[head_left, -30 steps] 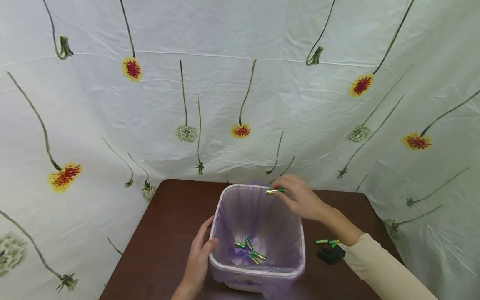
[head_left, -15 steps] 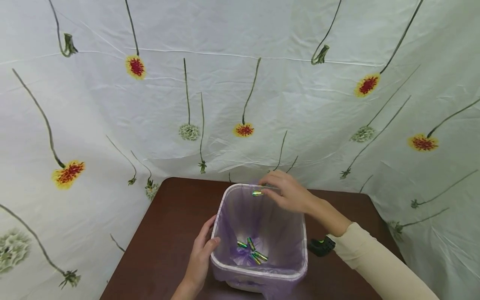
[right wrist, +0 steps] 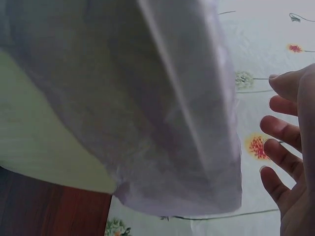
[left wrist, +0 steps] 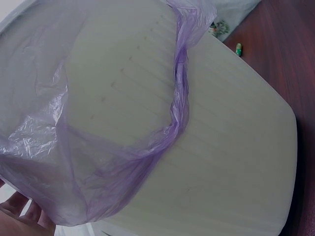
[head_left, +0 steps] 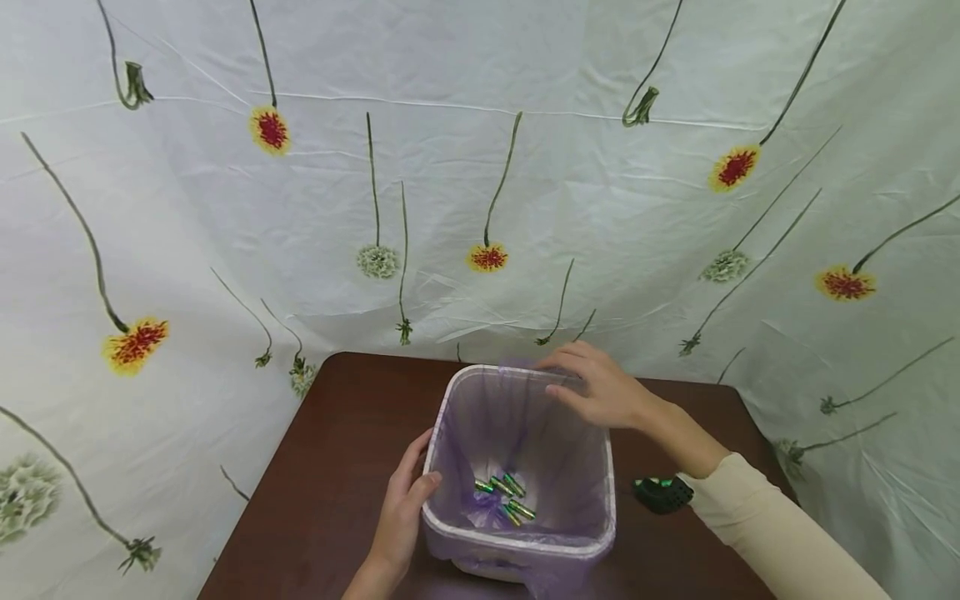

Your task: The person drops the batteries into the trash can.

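A pale bin (head_left: 517, 540) lined with a thin purple bag (head_left: 555, 492) stands on the table. At its left side, my left hand (head_left: 397, 517) holds the rim, thumb over the edge and fingers along the outside. Several green-and-gold batteries (head_left: 513, 484) lie at the bottom of the bin. Over the far right corner of the rim is my right hand (head_left: 596, 392), its fingers spread and holding nothing; the right wrist view shows those bare fingers (right wrist: 283, 130) beside the bag.
More green batteries (head_left: 664, 482) lie on the dark brown table (head_left: 352, 433) right of the bin, partly hidden behind the black wrist device (head_left: 663, 495). White flowered cloth (head_left: 450, 175) hangs behind and at both sides.
My right hand moved left over the bin and let a battery go, then drew back right. That battery now lies with the others inside. The left hand stays at the rim.
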Demonstrator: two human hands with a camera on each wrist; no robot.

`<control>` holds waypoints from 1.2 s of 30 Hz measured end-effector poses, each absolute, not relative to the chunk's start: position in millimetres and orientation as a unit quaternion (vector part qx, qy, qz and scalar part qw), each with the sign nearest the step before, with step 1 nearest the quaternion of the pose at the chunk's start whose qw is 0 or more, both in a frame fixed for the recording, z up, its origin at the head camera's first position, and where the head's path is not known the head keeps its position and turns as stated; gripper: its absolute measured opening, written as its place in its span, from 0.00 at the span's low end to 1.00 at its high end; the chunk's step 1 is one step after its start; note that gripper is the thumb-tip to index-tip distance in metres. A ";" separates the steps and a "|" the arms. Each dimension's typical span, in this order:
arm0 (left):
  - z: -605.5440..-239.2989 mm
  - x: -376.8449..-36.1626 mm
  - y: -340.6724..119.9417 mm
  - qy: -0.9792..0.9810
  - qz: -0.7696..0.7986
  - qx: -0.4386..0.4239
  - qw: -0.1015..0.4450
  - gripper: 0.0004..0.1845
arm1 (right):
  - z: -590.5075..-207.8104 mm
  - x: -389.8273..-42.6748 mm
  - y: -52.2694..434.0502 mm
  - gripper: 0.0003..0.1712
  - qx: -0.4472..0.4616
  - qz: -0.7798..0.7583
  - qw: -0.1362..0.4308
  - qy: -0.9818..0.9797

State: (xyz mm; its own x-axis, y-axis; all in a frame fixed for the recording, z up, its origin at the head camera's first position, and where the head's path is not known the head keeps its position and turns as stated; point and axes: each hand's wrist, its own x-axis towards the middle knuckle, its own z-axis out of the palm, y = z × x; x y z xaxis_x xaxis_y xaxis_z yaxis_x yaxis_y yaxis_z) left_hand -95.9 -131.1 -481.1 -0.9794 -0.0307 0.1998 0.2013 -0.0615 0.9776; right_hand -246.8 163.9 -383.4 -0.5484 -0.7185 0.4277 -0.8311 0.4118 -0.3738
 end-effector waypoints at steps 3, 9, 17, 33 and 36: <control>-481.0 -96.5 -130.7 -0.681 -0.725 -0.063 0.081 0.29 | -383.0 -244.4 173.5 0.18 0.447 0.285 0.093 -0.843; -481.3 -97.3 -129.9 -0.680 -0.726 -0.058 0.081 0.30 | -385.7 -240.0 192.2 0.17 0.428 0.289 0.100 -0.851; -482.3 -96.8 -130.3 -0.678 -0.729 -0.046 0.077 0.30 | -394.3 -234.9 215.9 0.18 0.419 0.296 0.119 -0.850; -485.4 -97.3 -130.7 -0.675 -0.733 -0.042 0.075 0.30 | -414.9 -222.8 259.2 0.19 0.358 0.277 0.157 -0.878; -485.4 -97.1 -130.3 -0.673 -0.735 -0.039 0.072 0.30 | -418.0 -219.4 266.6 0.18 0.345 0.277 0.164 -0.881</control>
State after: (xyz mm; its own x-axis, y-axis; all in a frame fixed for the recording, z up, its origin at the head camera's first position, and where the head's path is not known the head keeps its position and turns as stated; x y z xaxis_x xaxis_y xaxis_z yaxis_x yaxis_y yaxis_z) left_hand -97.1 -130.3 -485.4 -0.9865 -0.0541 0.1543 0.1585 -0.0843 0.9838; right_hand -219.4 266.6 -418.0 -0.7078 -0.5174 0.4809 -0.6995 0.6079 -0.3756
